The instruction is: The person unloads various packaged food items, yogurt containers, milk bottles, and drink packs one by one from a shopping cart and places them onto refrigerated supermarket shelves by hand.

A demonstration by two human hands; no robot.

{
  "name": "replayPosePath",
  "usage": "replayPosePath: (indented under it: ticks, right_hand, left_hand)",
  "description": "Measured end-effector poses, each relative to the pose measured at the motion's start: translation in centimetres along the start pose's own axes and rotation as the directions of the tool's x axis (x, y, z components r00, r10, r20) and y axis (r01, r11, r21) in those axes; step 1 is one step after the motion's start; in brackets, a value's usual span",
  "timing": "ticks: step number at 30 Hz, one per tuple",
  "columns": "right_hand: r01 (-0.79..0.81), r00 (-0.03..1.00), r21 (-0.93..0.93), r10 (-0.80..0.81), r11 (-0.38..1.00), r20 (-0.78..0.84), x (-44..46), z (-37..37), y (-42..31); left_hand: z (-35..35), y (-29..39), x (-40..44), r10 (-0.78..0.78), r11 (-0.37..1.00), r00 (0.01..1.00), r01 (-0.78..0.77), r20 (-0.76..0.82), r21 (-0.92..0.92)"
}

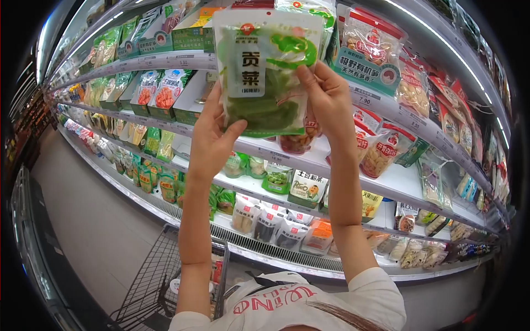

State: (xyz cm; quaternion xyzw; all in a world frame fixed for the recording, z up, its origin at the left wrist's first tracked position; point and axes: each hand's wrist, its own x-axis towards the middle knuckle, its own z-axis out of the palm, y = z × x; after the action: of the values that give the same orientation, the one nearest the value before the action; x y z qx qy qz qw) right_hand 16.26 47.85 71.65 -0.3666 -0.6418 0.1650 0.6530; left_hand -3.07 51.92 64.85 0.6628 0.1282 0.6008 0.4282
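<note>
A green and white plastic packet with a clear window over green vegetable strips is held upright in front of the shelves. My left hand grips its lower left side, thumb on the front and the other fingers hidden behind. At the packet's right edge, my right hand pinches it with the thumb on the front face. Behind the packet's lower right corner sits a packet of reddish-brown food, partly covered.
Refrigerated shelves full of packaged food curve across the view. White, dark and orange packets line the bottom shelf. A black wire shopping cart with some goods stands at the lower left, on the grey floor.
</note>
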Motion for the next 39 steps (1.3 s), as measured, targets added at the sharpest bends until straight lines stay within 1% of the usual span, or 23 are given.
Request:
replayPosePath:
  ticks: [2, 3, 4, 5, 8, 9, 10, 11, 12, 13, 14, 15, 16, 18, 20, 22, 23, 26, 29, 32, 35, 38, 39]
  right_hand:
    - [0.016, 0.991, -0.122, -0.032, 0.992, -0.128, 3.0, -1.2, -1.8]
    - [0.08, 0.98, -0.156, -0.107, 0.984, -0.17, 4.8, -1.9, -1.8]
    - [0.143, 0.961, -0.193, -0.182, 0.971, -0.206, 6.5, -2.7, -1.7]
    - [0.09, 0.964, -0.209, -0.138, 0.974, -0.226, 8.2, -3.5, -1.5]
    - [0.005, 0.956, -0.277, -0.086, 0.961, -0.28, 11.6, -5.0, -0.4]
    - [0.026, 0.949, -0.321, -0.124, 0.947, -0.289, 12.1, -5.1, 0.5]
    - [0.044, 0.942, -0.363, -0.16, 0.931, -0.295, 12.2, -5.3, 1.0]
    - [-0.046, 0.974, -0.373, -0.041, 0.927, -0.221, 11.9, -5.7, 1.2]
    - [-0.053, 0.977, -0.466, -0.05, 0.883, -0.205, 11.4, -5.8, 1.2]
    - [-0.056, 0.979, -0.55, -0.061, 0.833, -0.193, 11.0, -5.6, 1.3]
    - [-0.059, 0.98, -0.625, -0.074, 0.778, -0.184, 11.0, -5.5, 1.6]
    - [-0.015, 0.976, -0.779, -0.161, 0.626, -0.148, 11.5, -5.1, 2.0]
    - [0.007, 0.963, -0.841, -0.23, 0.541, -0.14, 11.3, -4.8, 2.4]
    - [0.037, 0.928, -0.935, -0.359, 0.353, -0.099, 9.5, -3.2, 2.9]
    - [-0.067, 0.969, -0.938, -0.201, 0.341, -0.143, 8.0, -2.2, 2.9]
    - [-0.124, 0.991, -0.953, -0.02, 0.276, -0.134, 7.2, -1.8, 2.2]
    - [-0.122, 0.987, -0.962, -0.069, 0.245, -0.142, 6.9, -1.7, 2.4]
    - [-0.114, 0.99, -0.966, -0.05, 0.232, -0.129, 6.9, -1.7, 1.9]
    - [-0.064, 0.973, -0.977, -0.204, 0.203, -0.106, 6.3, -1.6, 4.3]
    - [-0.1, 0.96, -0.973, -0.236, 0.208, -0.149, 5.9, -0.7, 5.1]
    - [0.002, 0.928, -0.966, -0.36, 0.257, -0.094, 4.5, -0.9, 5.1]
    - [0.145, 0.8, -0.911, -0.588, 0.387, -0.122, -0.9, 0.2, 4.0]
    - [0.207, 0.817, -0.853, -0.564, 0.479, -0.118, -3.6, 1.1, 4.4]
  left_hand:
    - [1.2, -0.5, 5.6, 0.189, 0.98, 0.982, -0.19, 0.021, 0.067]
    - [1.9, -0.7, 8.2, 0.28, 0.953, 0.959, -0.283, 0.044, 0.105]
    - [2.4, -1.0, 10.6, 0.32, 0.927, 0.946, -0.325, 0.056, 0.186]
    - [2.9, -1.1, 12.5, 0.36, 0.892, 0.93, -0.366, 0.072, 0.266]
    - [4.9, -0.2, 15.6, 0.348, 0.839, 0.937, -0.318, 0.014, 0.442]
    - [4.3, -2.8, 17.3, 0.431, 0.747, 0.896, -0.42, 0.106, 0.516]
    - [4.4, -3.6, 17.2, 0.398, 0.668, 0.913, -0.355, 0.089, 0.655]
    - [4.6, -4.4, 17.3, 0.37, 0.567, 0.927, -0.28, 0.065, 0.775]
    - [4.8, -4.6, 17.2, 0.347, 0.448, 0.937, -0.196, 0.033, 0.872]
    - [5.1, -4.4, 16.3, 0.276, 0.499, 0.961, -0.127, -0.018, 0.857]
    - [5.3, -4.1, 15.8, 0.311, 0.426, 0.95, -0.138, -0.001, 0.894]
    - [5.6, -4.0, 15.3, 0.34, 0.352, 0.94, -0.141, 0.014, 0.925]
    - [5.7, -4.0, 14.9, 0.365, 0.28, 0.931, -0.136, 0.026, 0.95]
    - [5.4, -4.4, 15.2, 0.394, 0.333, 0.918, -0.19, 0.047, 0.924]
    - [4.6, -5.0, 15.5, 0.427, 0.361, 0.899, -0.262, 0.091, 0.895]
    - [4.5, -5.0, 15.7, 0.42, 0.503, 0.905, -0.301, 0.076, 0.81]
    - [4.6, -5.0, 15.7, 0.413, 0.569, 0.908, -0.317, 0.069, 0.759]
    - [4.9, -4.1, 15.3, 0.409, 0.543, 0.91, -0.306, 0.071, 0.782]
    - [4.7, -4.3, 14.9, 0.405, 0.501, 0.909, -0.312, 0.1, 0.808]
    - [4.8, -4.3, 14.8, 0.415, 0.492, 0.902, -0.329, 0.115, 0.806]
    - [4.7, -4.5, 13.3, 0.475, 0.502, 0.868, -0.399, 0.141, 0.767]
    - [4.6, -2.5, 4.3, 0.441, 0.559, 0.893, -0.346, 0.083, 0.753]
    - [4.0, -2.7, 0.0, 0.395, 0.58, 0.915, -0.316, 0.08, 0.751]
